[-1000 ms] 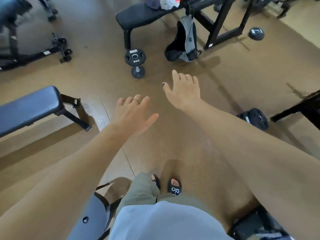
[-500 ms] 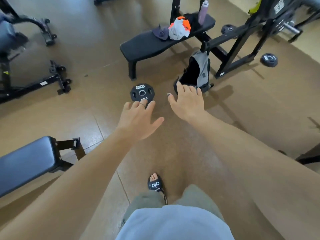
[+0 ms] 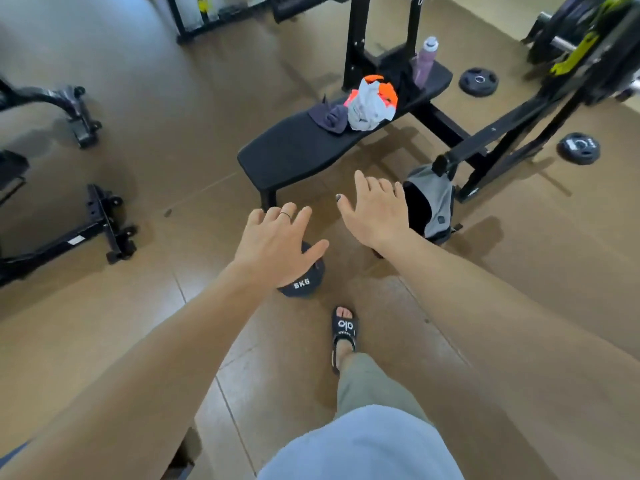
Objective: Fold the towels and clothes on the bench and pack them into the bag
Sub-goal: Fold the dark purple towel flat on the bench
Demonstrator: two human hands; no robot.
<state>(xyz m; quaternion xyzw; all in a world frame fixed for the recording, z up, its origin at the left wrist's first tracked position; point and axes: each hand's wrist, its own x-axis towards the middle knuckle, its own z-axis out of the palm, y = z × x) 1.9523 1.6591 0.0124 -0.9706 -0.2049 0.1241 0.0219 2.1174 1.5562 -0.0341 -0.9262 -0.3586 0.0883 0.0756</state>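
A gym floor of brown tiles spreads out, with black equipment frames around its edges. In the far middle stands a black padded bench, the worktop (image 3: 294, 150). On its far half lie a crumpled dark navy cloth (image 3: 329, 116) and, just right of it, a bunched white and orange garment (image 3: 370, 102), with a purple water bottle (image 3: 425, 62) upright at the far end. A grey and black bag (image 3: 433, 206) sits open on the floor at the worktop's near right. Both arms reach forward, well short of the clothes. The left hand (image 3: 273, 244) and right hand (image 3: 375, 213) each have an empty grip, fingers spread. This looks like the approach; next comes stepping closer and picking up a garment to fold.
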